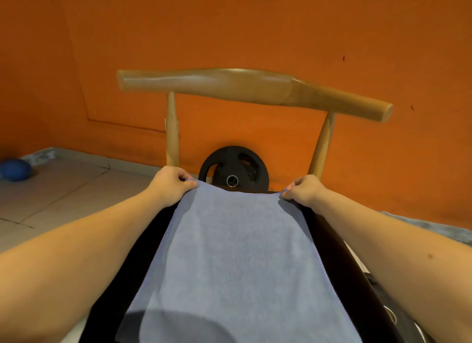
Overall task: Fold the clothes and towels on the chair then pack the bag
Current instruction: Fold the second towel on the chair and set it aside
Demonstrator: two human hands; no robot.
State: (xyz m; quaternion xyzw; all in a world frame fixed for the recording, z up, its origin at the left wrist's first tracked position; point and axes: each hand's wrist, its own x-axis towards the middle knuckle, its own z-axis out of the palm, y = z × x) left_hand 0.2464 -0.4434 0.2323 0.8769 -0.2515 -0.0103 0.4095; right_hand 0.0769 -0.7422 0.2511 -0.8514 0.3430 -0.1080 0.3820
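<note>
Blue towel [237, 261] lies spread over the dark chair seat [327, 230] for folding; left hand [171, 186] and right hand [304, 193] each pinch a far corner, keeping it taut at mid-frame.

Warm even indoor light, soft shadow low on the towel [229, 253], wide-angle bending at edges

Bare left hand [171, 186], right hand [305, 192] — forearms [89, 243]

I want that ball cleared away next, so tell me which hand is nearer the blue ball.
Left. The left hand pinches one corner of the towel, right of the blue ball; the right hand pinches the opposite corner, even farther right.
</note>
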